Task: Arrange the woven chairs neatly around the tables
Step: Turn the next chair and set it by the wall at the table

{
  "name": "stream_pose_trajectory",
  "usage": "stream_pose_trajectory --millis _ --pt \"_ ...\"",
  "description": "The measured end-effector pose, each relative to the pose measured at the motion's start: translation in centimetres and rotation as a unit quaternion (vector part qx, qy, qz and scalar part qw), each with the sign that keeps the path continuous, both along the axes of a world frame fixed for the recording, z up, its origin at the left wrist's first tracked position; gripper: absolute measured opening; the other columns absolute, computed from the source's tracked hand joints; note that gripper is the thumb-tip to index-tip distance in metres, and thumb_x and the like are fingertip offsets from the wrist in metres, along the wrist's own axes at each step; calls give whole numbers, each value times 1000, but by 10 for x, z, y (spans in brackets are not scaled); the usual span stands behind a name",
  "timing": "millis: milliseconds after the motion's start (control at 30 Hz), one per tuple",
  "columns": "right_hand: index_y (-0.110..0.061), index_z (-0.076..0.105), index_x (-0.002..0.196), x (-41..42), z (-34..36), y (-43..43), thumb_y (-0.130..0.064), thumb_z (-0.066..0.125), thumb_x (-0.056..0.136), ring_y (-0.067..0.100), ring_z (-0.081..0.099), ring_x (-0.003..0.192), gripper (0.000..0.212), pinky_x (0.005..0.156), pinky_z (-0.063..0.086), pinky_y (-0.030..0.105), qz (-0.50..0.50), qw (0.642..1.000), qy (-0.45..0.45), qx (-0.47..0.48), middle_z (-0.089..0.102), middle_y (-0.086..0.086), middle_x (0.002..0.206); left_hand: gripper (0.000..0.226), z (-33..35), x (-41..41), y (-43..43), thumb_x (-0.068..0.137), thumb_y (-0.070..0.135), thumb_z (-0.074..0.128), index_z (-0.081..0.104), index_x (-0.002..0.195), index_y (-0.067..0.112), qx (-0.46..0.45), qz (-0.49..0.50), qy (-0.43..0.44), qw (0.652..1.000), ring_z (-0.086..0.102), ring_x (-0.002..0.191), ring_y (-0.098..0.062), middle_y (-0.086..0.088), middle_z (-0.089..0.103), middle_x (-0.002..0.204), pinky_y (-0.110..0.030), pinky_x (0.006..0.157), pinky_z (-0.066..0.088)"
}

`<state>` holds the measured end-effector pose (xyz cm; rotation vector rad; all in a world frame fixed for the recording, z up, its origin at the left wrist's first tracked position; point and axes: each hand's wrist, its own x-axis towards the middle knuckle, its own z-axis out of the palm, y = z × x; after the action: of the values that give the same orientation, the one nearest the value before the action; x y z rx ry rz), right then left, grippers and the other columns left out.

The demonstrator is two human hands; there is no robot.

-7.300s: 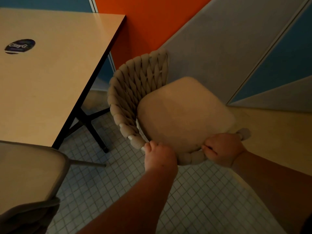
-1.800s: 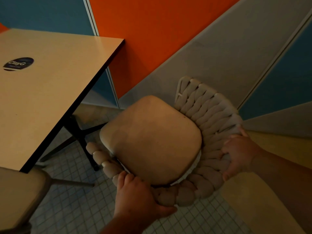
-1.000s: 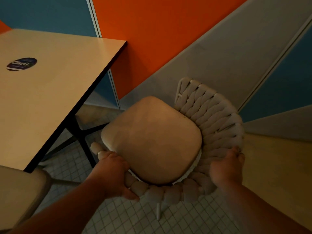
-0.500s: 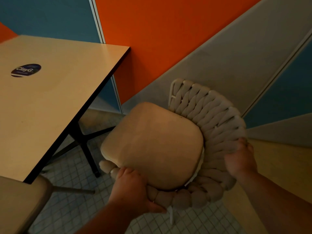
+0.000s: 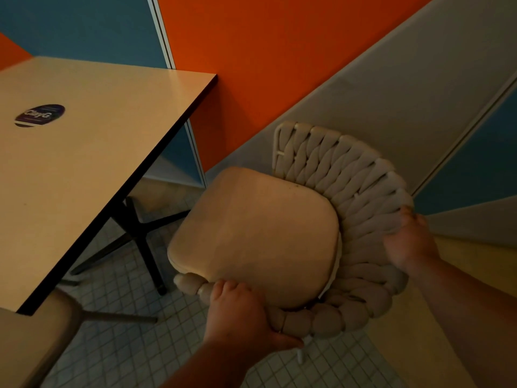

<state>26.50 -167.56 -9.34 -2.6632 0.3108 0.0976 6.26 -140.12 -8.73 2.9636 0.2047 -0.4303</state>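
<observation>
Left grip (image 5: 240, 317) curls round the braided rim of the woven chair (image 5: 335, 163) and right grip (image 5: 408, 242) clasps its backrest, a two-point hold letting me square it to the counter (image 5: 98, 169) close by.

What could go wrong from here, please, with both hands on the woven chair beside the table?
The woven chair is close to the black cross base, so its legs might catch there if pushed in. The left hand grips the rim end near the table; it could be pinched against the edge. The seat cushion may slip if loose.
</observation>
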Motion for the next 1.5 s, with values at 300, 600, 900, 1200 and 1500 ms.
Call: stream_pose_trajectory --millis 300,600,900,1200,1500 --pt "-21 25 154 41 3 -6 -14 55 90 47 46 125 71 99 46 50 37 999 4 -17 30 18 152 105 1 22 -20 38 103 48 66 109 28 -3 27 10 1000 43 120 -22 7 60 112 -40 112 21" --pt "-18 23 154 45 -1 -7 -17 53 93 47 47 124 68 96 46 50 29 999 -1 -43 28 18 153 106 0 26 -21 35 105 47 66 107 29 -7 37 35 999 45 119 -22 6 61 112 -42 113 21" --pt "-6 37 149 -60 37 13 -40 68 88 33 27 145 76 116 33 43 125 992 32 -14 30 18 157 145 45 23 -3 41 104 45 19 158 22 -113 55 92 988 14 151 -28 -2 24 164 -48 123 9" --pt "-28 11 159 -122 203 53 -70 53 85 23 -2 154 94 124 5 43 295 948 -26 -117 7 1 168 131 164 -37 82 59 100 37 10 159 21 -128 132 -86 979 13 153 -23 -1 19 166 -50 123 17" --pt "-29 -3 159 -103 253 43 -100 29 61 23 -10 153 124 121 -7 42 404 893 -14 -197 -3 2 168 130 240 -31 90 58 101 38 9 159 25 -63 87 -138 985 15 153 -22 2 19 166 -50 122 21"
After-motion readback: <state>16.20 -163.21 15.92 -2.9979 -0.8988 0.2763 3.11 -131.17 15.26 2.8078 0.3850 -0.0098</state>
